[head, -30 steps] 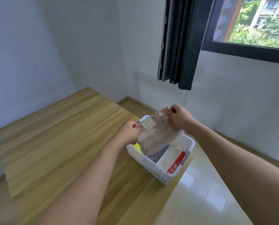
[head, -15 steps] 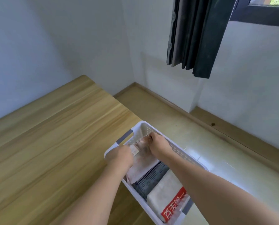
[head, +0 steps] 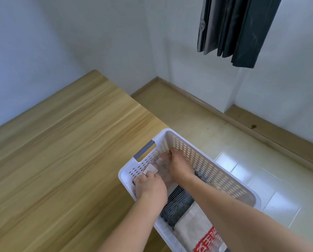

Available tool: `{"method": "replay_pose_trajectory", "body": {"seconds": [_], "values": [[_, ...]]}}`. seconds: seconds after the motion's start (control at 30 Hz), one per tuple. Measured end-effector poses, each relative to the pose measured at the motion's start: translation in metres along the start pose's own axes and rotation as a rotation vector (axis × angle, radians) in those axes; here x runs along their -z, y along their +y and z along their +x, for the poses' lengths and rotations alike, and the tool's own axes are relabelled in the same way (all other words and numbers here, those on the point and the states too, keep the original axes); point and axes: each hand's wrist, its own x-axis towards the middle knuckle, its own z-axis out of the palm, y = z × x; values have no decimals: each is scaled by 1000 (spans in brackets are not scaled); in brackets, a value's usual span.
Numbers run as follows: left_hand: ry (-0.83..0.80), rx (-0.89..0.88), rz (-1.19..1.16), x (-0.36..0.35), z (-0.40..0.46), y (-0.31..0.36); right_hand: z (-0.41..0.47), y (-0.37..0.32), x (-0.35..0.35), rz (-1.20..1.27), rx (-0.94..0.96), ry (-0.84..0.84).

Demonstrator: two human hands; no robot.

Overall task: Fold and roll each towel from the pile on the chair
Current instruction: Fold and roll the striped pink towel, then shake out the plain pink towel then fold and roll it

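Both hands are reaching down into the far end of a white basket (head: 203, 161), pressing on a pale pinkish towel (head: 162, 165) that is sitting rolled or folded there. The left hand (head: 149, 185) is lying at the basket's near-left wall, fingers curled down over the towel's left end, just behind a small tag (head: 150, 169) that is showing on the cloth; whether it is gripping or only pushing cannot be told. The right hand (head: 178, 165) is resting on the towel's right side toward the far corner, fingers bent and tucked down along the perforated wall, its grip equally unclear through the blur. The towel is lying between and under the two hands, touching both. Just behind it, nearer the person, a dark grey striped towel (head: 177, 202) is lying in the basket under the forearms, and behind that a whitish towel (head: 197, 226) with red print is filling the near end. A grey handle (head: 144, 150) is showing on the basket's far-left rim. The basket is sitting at the right edge of a wooden table (head: 61, 160), overhanging the tiled floor (head: 261, 179). A dark curtain (head: 234, 28) is hanging at the wall beyond.
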Motion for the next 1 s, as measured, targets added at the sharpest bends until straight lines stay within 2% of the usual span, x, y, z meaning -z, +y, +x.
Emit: {"method": "replay_pose_trajectory", "body": {"seconds": [0.2,0.37,0.53,0.7,0.83,1.0], "values": [[-77,-66,78,1,18,1,7,5,-5,-130,6,7],[-94,53,-90,-11,33,1,11,9,-12,-227,3,16],[-106,25,-28,-21,48,5,16,13,-21,-313,-42,12],[-154,72,-188,-9,45,0,10,0,-4,-292,-76,-68],[18,9,-297,9,6,-14,-27,-13,32,-221,1,-7],[442,-80,-389,22,-67,-36,-97,-40,72,-154,40,65]]}}
